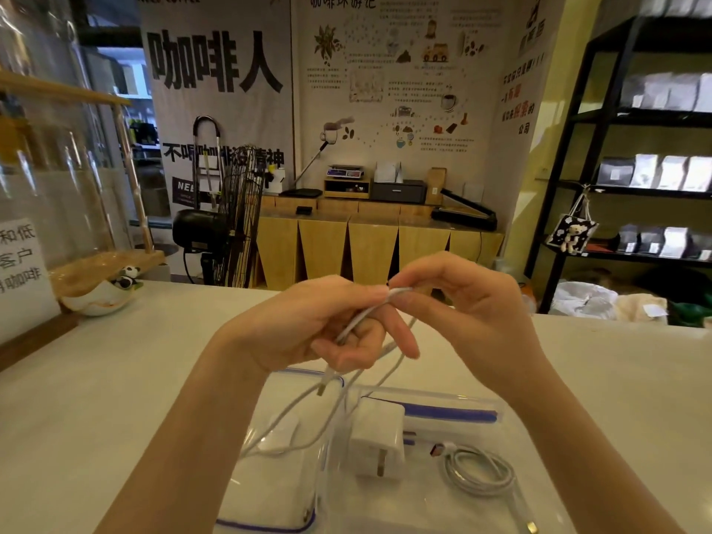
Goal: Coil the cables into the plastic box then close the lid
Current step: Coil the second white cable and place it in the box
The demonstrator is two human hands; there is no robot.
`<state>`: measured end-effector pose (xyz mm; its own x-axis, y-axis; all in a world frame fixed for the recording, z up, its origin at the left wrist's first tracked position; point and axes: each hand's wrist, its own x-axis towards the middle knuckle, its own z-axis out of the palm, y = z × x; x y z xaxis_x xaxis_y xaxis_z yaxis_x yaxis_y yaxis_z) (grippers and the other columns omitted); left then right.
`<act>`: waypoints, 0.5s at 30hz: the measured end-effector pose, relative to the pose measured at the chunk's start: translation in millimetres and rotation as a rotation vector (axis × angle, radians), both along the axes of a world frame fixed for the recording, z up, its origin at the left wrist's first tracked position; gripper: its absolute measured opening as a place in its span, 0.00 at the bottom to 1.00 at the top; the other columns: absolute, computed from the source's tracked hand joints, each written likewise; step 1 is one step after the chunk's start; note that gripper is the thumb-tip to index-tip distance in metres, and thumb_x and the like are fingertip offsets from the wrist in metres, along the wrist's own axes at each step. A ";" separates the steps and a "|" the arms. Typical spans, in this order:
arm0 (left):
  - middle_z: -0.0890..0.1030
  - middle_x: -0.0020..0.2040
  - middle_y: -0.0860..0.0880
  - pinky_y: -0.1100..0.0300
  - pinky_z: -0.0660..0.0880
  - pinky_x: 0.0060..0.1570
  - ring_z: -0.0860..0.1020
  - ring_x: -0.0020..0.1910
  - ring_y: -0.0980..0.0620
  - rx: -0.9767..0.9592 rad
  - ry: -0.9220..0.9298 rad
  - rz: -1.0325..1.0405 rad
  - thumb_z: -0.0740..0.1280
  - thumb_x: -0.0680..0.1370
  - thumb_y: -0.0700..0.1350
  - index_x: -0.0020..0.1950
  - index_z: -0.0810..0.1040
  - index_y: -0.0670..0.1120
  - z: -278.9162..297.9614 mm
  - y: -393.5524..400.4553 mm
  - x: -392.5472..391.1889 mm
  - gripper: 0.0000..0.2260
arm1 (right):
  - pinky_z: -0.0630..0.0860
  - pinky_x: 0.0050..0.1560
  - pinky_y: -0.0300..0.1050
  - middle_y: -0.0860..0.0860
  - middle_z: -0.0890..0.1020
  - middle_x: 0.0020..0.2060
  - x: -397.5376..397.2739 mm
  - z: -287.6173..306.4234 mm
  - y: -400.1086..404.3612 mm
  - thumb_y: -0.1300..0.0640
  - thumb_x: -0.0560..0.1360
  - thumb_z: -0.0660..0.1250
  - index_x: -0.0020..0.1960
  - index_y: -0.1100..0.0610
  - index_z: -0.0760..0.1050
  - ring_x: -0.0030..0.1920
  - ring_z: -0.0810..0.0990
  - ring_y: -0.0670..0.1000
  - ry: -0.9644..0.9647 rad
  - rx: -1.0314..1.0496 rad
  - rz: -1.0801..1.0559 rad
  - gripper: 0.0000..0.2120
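I am at a white table (pixel 115 379) in a coffee shop, with big posters (pixel 385 71) on the wall and a black shelf (pixel 601 148) full of bags to one side. Both my hands are up above the table. My left hand (pixel 319 325) is curled around a thin white cable (pixel 358 321). My right hand (pixel 454 302) pinches the same cable near its top, between thumb and finger. The rest of the cable hangs down in loose loops to the clear plastic box (pixel 277 475) below my hands. The box has blue edges, and I think its lid (pixel 443 410) lies open just beside it, but the clear plastic is hard to see. A white charger plug (pixel 379 441) sits there too. Near it lies another white cable, a coiled cable (pixel 479 472), already wound in a neat ring.
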<state>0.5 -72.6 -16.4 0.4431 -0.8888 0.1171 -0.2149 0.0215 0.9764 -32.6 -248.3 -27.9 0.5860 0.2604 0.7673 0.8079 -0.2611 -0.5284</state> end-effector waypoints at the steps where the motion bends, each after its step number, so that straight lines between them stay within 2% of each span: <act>1: 0.73 0.22 0.56 0.64 0.57 0.21 0.63 0.19 0.60 -0.018 0.009 -0.025 0.56 0.77 0.54 0.42 0.81 0.45 0.0 3.2 1.5 0.18 | 0.76 0.47 0.35 0.43 0.82 0.40 1.7 -2.9 2.8 0.57 0.69 0.67 0.46 0.47 0.79 0.45 0.81 0.47 0.011 0.045 0.003 0.08; 3: 0.73 0.23 0.55 0.66 0.59 0.21 0.64 0.19 0.61 -0.059 0.064 -0.065 0.58 0.75 0.55 0.44 0.80 0.42 -0.9 8.0 4.6 0.19 | 0.75 0.46 0.34 0.39 0.83 0.39 5.2 -8.9 8.7 0.55 0.70 0.66 0.46 0.48 0.81 0.45 0.81 0.46 0.019 0.099 -0.029 0.07; 5: 0.72 0.22 0.55 0.67 0.60 0.21 0.64 0.19 0.61 -0.068 0.078 -0.047 0.60 0.75 0.56 0.44 0.80 0.42 -1.3 10.3 6.6 0.19 | 0.73 0.44 0.33 0.35 0.81 0.39 7.3 -13.0 11.7 0.53 0.70 0.65 0.50 0.48 0.80 0.44 0.78 0.44 -0.093 0.040 -0.163 0.10; 7: 0.71 0.22 0.55 0.67 0.60 0.21 0.63 0.19 0.59 0.002 -0.012 0.024 0.61 0.74 0.55 0.43 0.81 0.43 1.3 12.5 7.0 0.16 | 0.73 0.42 0.33 0.41 0.83 0.40 8.9 -16.5 11.5 0.54 0.72 0.64 0.52 0.53 0.80 0.42 0.77 0.43 -0.263 -0.090 -0.298 0.11; 9: 0.71 0.23 0.54 0.68 0.61 0.22 0.64 0.21 0.57 0.113 -0.145 0.080 0.59 0.75 0.52 0.43 0.81 0.45 6.0 15.0 4.9 0.14 | 0.75 0.43 0.32 0.50 0.84 0.40 8.1 -20.6 12.8 0.56 0.73 0.63 0.52 0.58 0.80 0.41 0.78 0.42 -0.320 -0.161 -0.342 0.12; 12: 0.70 0.24 0.54 0.68 0.62 0.24 0.63 0.22 0.56 0.254 -0.262 0.105 0.56 0.77 0.50 0.46 0.80 0.44 11.0 18.6 0.0 0.15 | 0.76 0.43 0.30 0.49 0.84 0.40 5.7 -25.3 20.9 0.57 0.74 0.61 0.53 0.58 0.79 0.43 0.78 0.41 -0.203 -0.153 -0.304 0.12; 15: 0.72 0.24 0.54 0.68 0.63 0.23 0.63 0.22 0.55 0.245 -0.282 0.089 0.55 0.77 0.50 0.49 0.79 0.41 12.3 23.0 -1.9 0.18 | 0.73 0.45 0.28 0.39 0.80 0.39 4.5 -24.3 30.7 0.59 0.75 0.62 0.53 0.56 0.78 0.44 0.77 0.37 0.031 -0.120 -0.235 0.10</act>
<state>-1.4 -49.6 -4.1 0.5004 -0.8651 0.0337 -0.4662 -0.2364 0.8525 -28.2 -217.6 -52.3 0.6642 0.2024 0.7196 0.7012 -0.5022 -0.5060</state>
